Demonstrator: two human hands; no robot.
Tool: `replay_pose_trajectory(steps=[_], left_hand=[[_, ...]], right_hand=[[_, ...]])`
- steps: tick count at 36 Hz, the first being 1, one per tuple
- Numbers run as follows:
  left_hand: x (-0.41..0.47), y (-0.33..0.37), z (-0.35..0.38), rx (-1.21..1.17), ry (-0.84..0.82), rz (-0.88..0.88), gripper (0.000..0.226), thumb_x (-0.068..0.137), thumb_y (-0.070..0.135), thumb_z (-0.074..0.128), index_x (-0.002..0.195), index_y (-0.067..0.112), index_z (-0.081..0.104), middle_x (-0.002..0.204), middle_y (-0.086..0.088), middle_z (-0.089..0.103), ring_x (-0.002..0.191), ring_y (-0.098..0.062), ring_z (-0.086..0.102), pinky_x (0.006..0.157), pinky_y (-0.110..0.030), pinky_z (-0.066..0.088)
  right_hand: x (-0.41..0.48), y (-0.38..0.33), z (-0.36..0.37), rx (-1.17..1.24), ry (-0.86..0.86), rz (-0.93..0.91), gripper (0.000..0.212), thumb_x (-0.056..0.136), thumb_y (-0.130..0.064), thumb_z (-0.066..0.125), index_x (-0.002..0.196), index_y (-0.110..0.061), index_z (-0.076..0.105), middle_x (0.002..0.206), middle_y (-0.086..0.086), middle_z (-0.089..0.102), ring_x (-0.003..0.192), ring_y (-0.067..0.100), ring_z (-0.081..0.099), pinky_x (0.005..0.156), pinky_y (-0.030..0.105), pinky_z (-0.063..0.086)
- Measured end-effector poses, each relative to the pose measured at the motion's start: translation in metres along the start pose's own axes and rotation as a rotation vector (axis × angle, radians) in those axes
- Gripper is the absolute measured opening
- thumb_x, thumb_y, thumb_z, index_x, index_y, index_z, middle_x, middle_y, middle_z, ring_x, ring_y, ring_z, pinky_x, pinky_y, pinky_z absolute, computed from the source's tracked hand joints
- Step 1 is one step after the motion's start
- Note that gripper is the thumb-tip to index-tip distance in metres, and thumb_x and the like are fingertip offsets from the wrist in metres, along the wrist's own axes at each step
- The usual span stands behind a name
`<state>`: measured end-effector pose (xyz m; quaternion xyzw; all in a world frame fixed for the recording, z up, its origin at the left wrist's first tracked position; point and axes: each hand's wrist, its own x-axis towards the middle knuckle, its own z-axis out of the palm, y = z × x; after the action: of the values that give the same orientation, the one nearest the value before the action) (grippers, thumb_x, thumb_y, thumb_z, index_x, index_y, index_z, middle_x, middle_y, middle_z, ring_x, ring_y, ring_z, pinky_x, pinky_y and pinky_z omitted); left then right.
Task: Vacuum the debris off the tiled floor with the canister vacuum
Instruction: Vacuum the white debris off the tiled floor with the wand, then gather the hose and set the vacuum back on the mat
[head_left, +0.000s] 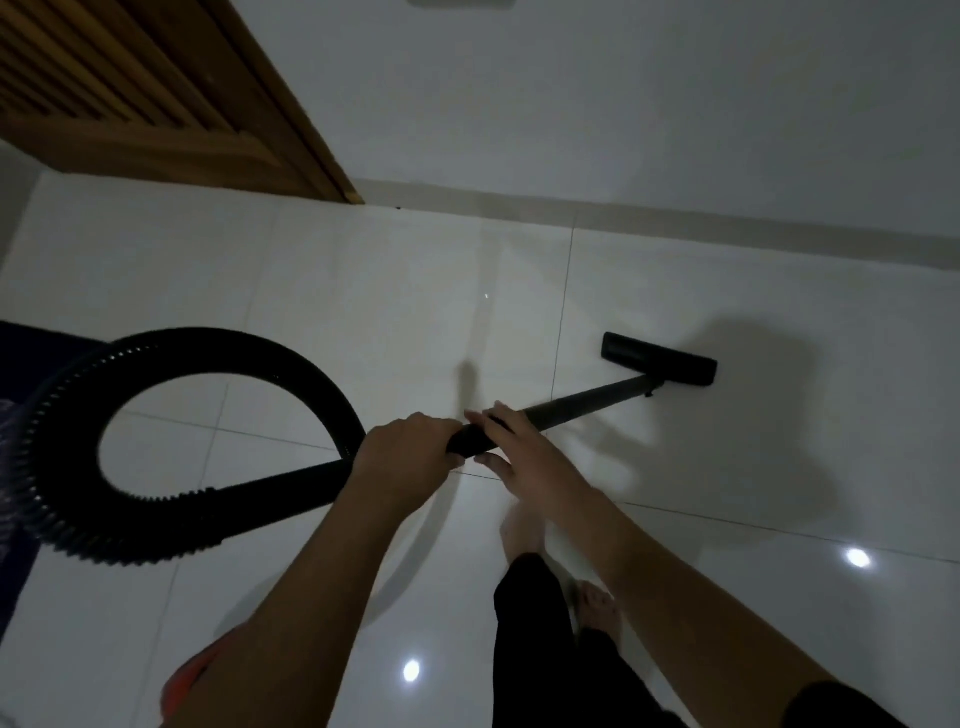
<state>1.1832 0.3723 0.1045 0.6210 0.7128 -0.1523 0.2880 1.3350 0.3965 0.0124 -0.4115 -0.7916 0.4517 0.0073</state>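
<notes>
Two bare hands work a black vacuum wand over a pale, glossy tiled floor (363, 312), seen from above by a head-worn camera. At the far left stands a slatted wooden door (156, 88), with a white wall (623, 104) running right from it. Below the door, at the left edge, lies a dark mat (21, 353). Just right of it a ribbed black hose (67, 415) curls in one big loop above the tiles and runs into the near end of the wand (582, 402). The canister itself is out of view, so no dust container or its contents can be seen. The left hand (410, 452) is closed around the wand's handle end where the hose joins. Just to its right, the right hand (519, 447) rests on the wand with fingers loosely spread, thumb under the tube, not wrapped tight. The wand slants away to the right and far, ending in a flat black floor head (660, 359) lying on the tiles near the wall. A tiny white speck (487, 296) sits on the floor, far of the hands. Near, between the forearms, are dark trouser legs (535, 623) and bare feet (597, 605).
</notes>
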Motion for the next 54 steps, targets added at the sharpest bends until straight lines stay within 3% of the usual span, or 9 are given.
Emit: replay_pose_trajectory(steps=[4,7,13,20,23,29,40,45,54], left_hand=[[-0.028,-0.001,0.007,0.284,0.263,0.020,0.019,0.089,0.038,0.062,0.089,0.019,0.065,0.076,0.000,0.067,0.072,-0.019,0.065,0.068,-0.029,0.042],[-0.052,-0.006,0.025,0.319,0.561,-0.014,0.016,0.075,0.030,0.078,0.071,0.015,0.072,0.069,-0.001,0.071,0.076,-0.022,0.070,0.098,-0.042,0.042],[-0.109,-0.019,0.062,0.197,0.848,-0.318,0.041,0.093,0.038,0.053,0.125,0.013,0.061,0.147,-0.015,0.042,0.141,-0.027,0.028,0.119,-0.039,0.004],[-0.141,-0.045,0.095,-0.358,1.129,-0.562,0.087,0.092,0.042,0.058,0.151,0.011,0.003,0.155,-0.018,-0.011,0.145,-0.021,-0.016,0.121,-0.039,0.003],[-0.150,-0.051,0.099,-0.805,1.139,-0.504,0.091,0.093,0.037,0.055,0.149,0.022,-0.015,0.158,-0.003,-0.021,0.144,0.000,-0.014,0.116,-0.010,0.002],[-0.174,-0.084,0.115,-1.203,1.056,-0.364,0.079,0.099,0.024,0.043,0.138,0.045,-0.023,0.147,0.003,0.037,0.107,0.017,0.053,0.086,0.003,0.039],[-0.211,-0.183,0.174,-1.328,1.023,-0.145,0.092,0.096,0.015,0.052,0.142,0.040,-0.025,0.145,0.010,0.033,0.090,0.026,0.053,0.072,0.005,0.040],[-0.199,-0.219,0.208,-1.292,1.002,-0.073,0.098,0.094,0.008,0.055,0.143,0.030,-0.027,0.122,0.041,0.021,0.094,0.032,0.047,0.075,0.004,0.041],[-0.150,-0.276,0.251,-1.288,1.189,-0.014,0.085,0.097,0.012,0.048,0.147,0.034,-0.017,0.129,0.029,0.034,0.101,0.022,0.051,0.075,0.006,0.040]], right_hand=[[-0.001,-0.005,0.000,0.002,0.035,-0.127,0.046,0.095,-0.026,0.054,0.140,-0.017,0.047,0.136,0.003,0.049,0.125,0.016,0.046,0.099,0.028,0.044],[-0.009,-0.008,0.009,0.025,0.054,-0.177,0.045,0.095,-0.025,0.054,0.139,-0.017,0.048,0.133,0.004,0.051,0.123,0.016,0.047,0.097,0.030,0.047],[-0.029,-0.027,0.037,0.110,0.092,-0.157,0.044,0.097,-0.029,0.049,0.139,-0.018,0.046,0.131,0.001,0.050,0.120,0.014,0.047,0.099,0.024,0.041],[-0.050,-0.067,0.093,0.116,0.124,-0.147,0.047,0.097,-0.030,0.050,0.142,-0.017,0.044,0.132,0.002,0.051,0.122,0.015,0.046,0.099,0.020,0.036],[-0.056,-0.084,0.121,0.136,0.145,-0.140,0.048,0.096,-0.030,0.050,0.142,-0.016,0.043,0.130,0.003,0.052,0.121,0.015,0.047,0.097,0.017,0.035],[-0.069,-0.118,0.178,0.167,0.224,-0.136,0.046,0.097,-0.025,0.050,0.142,-0.018,0.044,0.124,0.003,0.055,0.114,0.014,0.051,0.093,0.020,0.041],[-0.070,-0.163,0.295,0.187,0.420,-0.148,0.048,0.094,-0.034,0.049,0.141,-0.025,0.045,0.114,-0.001,0.054,0.104,0.011,0.057,0.087,0.032,0.054],[-0.051,-0.166,0.331,0.193,0.472,-0.215,0.050,0.092,-0.038,0.048,0.141,-0.025,0.046,0.112,-0.003,0.054,0.100,0.008,0.057,0.080,0.022,0.052],[0.012,-0.145,0.377,0.152,0.408,-0.447,0.054,0.094,-0.050,0.030,0.146,-0.036,0.027,0.115,-0.008,0.054,0.097,0.002,0.055,0.079,0.013,0.045]])
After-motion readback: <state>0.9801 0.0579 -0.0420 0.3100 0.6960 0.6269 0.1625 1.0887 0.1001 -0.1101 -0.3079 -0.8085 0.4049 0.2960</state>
